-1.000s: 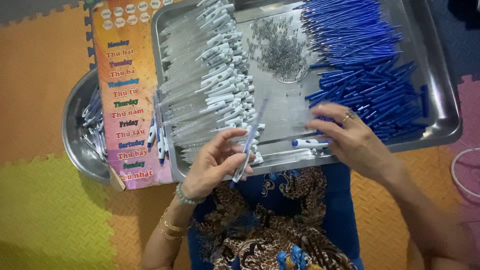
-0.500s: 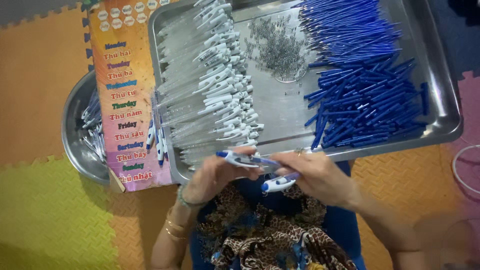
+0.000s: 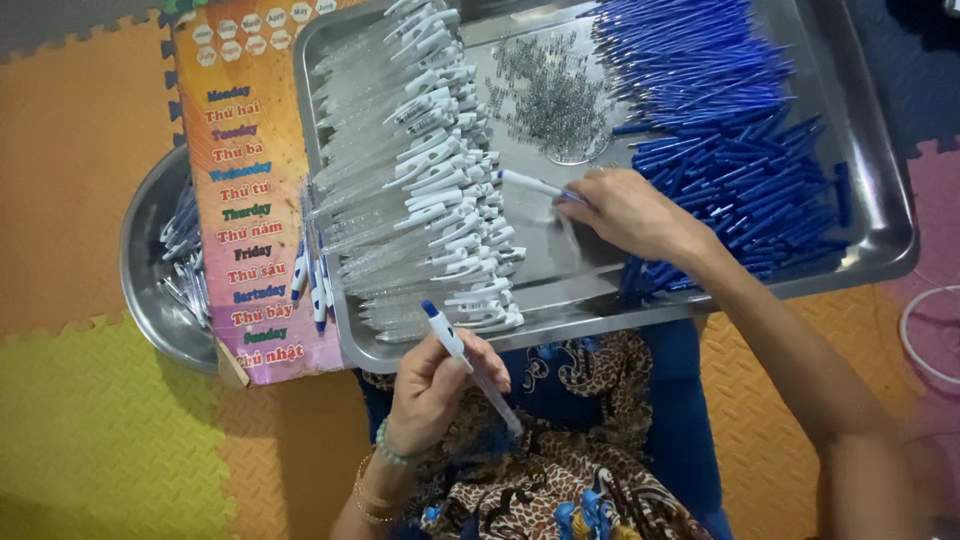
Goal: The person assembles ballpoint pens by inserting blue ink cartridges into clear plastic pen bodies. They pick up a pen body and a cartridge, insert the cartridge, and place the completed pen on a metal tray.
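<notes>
— Foam mats lie under the steel tray [image 3: 880, 250]; how is the pen [image 3: 470, 365] held?
— Pinched in the left hand [image 3: 435, 390], just below the tray (tip up); a white part [image 3: 530, 183] is pinched by the right hand [image 3: 630, 215] over it, best kept aligned

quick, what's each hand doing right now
Left hand: closed on an assembled pen.
Right hand: over the tray, pinching a pen part.

Assembled pen [image 3: 470, 365] — white with blue tip, tilted — below the tray [image 3: 880, 250]; white barrel [image 3: 530, 183] over its middle.
</notes>
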